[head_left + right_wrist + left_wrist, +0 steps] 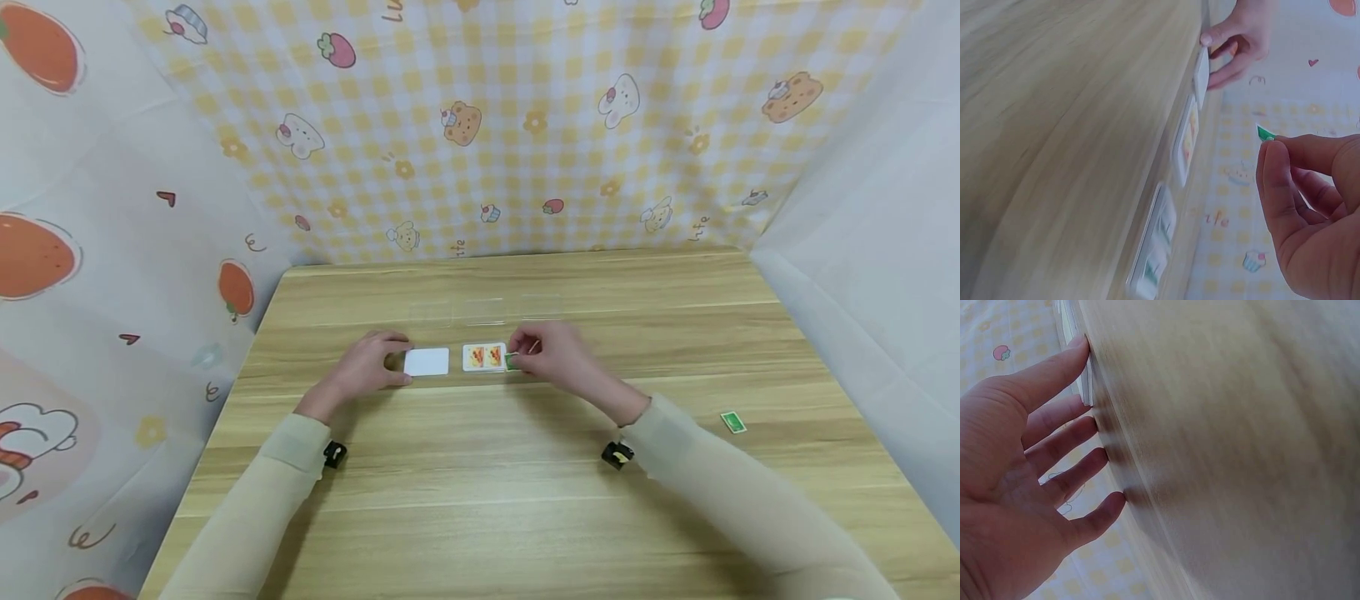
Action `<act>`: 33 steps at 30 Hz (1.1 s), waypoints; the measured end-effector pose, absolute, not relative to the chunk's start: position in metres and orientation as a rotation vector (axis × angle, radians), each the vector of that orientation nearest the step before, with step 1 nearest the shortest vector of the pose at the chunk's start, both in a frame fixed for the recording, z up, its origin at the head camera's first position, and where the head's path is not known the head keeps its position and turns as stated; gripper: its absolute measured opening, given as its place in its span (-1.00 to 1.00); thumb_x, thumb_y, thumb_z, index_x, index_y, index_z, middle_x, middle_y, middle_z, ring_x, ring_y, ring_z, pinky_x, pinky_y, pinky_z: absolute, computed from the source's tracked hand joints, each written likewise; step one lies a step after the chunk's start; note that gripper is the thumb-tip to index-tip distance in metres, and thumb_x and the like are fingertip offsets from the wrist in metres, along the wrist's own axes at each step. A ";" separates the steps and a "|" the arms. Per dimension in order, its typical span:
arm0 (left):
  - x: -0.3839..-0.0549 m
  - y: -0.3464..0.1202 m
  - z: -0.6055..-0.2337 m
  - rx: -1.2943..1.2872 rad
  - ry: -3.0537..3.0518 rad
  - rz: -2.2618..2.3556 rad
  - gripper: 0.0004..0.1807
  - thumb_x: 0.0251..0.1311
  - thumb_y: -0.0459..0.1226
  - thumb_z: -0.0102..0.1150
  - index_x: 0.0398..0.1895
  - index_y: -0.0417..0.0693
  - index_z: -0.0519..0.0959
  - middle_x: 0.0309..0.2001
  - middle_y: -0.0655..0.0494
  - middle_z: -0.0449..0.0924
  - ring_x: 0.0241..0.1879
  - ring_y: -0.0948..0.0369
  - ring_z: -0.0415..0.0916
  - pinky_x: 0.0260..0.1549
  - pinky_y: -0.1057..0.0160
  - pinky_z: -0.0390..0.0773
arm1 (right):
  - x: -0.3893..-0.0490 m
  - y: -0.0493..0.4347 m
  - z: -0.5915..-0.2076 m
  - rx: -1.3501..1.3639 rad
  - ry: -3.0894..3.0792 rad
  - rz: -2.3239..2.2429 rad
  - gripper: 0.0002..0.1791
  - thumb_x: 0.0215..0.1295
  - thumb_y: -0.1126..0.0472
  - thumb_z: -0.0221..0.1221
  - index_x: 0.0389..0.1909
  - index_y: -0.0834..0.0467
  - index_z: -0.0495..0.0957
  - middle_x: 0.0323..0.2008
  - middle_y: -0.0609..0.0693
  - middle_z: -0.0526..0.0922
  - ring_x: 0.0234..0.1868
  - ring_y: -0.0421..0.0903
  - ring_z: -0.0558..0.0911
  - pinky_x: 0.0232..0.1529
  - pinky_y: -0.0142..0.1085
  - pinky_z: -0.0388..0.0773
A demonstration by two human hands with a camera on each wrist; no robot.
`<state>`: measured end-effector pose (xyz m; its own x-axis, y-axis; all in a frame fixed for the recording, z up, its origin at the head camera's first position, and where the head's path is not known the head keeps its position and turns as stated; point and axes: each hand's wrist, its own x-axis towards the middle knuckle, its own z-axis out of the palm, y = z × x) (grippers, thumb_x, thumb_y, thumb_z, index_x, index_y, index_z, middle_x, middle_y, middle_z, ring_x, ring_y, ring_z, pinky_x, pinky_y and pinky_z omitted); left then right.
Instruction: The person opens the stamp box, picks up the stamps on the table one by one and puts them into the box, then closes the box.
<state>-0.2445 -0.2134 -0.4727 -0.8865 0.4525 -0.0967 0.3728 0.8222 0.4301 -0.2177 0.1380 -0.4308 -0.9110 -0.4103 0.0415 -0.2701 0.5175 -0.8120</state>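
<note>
My left hand (371, 362) is at the left end of a blank white card (427, 362), its thumb on the near corner and a finger on the far corner. In the left wrist view the card's edge (1089, 384) shows between thumb and index finger. My right hand (558, 354) pinches a small green card (1264, 133) between thumb and fingertips, raised above the table. Beside it lies a white card with two orange food pictures (483, 357). The right wrist view also shows a third card, with greenish pictures (1155, 250); in the head view my right hand covers it.
Behind the cards, several faint clear rectangles (485, 312) lie in a row. Another small green card (733, 422) rests to the right on the wooden table (480, 500). A patterned curtain (510, 167) hangs behind the table, with cloth at both sides.
</note>
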 end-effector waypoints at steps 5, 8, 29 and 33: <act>-0.245 -0.214 -0.473 0.646 2.812 0.612 -0.31 0.11 -0.09 0.51 0.31 -0.13 0.54 0.35 -0.08 0.42 0.37 -0.12 0.26 0.28 -0.21 0.28 | -0.225 0.114 -0.429 -0.648 2.610 -1.335 -0.88 0.16 0.33 0.41 -0.38 0.08 0.65 -0.47 -0.09 0.64 -0.46 -0.16 0.61 -0.43 -0.31 0.58; -0.245 -0.215 -0.473 0.642 2.810 0.611 -0.31 0.12 -0.08 0.50 0.31 -0.13 0.54 0.35 -0.08 0.42 0.37 -0.12 0.25 0.28 -0.21 0.28 | -0.230 0.100 -0.429 -0.667 2.657 -1.270 -0.86 0.15 0.29 0.42 -0.39 0.04 0.64 -0.47 -0.14 0.64 -0.43 -0.19 0.58 -0.40 -0.32 0.53; -0.248 -0.214 -0.471 0.691 2.842 0.611 -0.34 0.05 -0.12 0.55 0.23 -0.19 0.60 0.28 -0.11 0.49 0.32 -0.14 0.31 0.24 -0.23 0.31 | -0.263 0.021 -0.440 -0.682 2.698 -1.046 -0.86 0.17 0.25 0.42 -0.45 0.02 0.64 -0.46 -0.17 0.65 -0.46 -0.22 0.58 -0.48 -0.38 0.50; -0.247 -0.213 -0.472 0.674 2.830 0.602 -0.33 0.07 -0.10 0.54 0.25 -0.17 0.59 0.30 -0.09 0.48 0.34 -0.13 0.29 0.26 -0.22 0.29 | -0.266 0.016 -0.451 -0.689 2.717 -0.953 -0.91 0.18 0.25 0.39 -0.41 0.03 0.66 -0.44 -0.18 0.64 -0.49 -0.21 0.56 -0.54 -0.37 0.48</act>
<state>-0.2469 -0.2132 -0.4719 -0.8831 0.4639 -0.0707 0.3949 0.8161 0.4219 -0.2657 0.0164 -0.4511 -0.8761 -0.4818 -0.0164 -0.3661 0.6871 -0.6276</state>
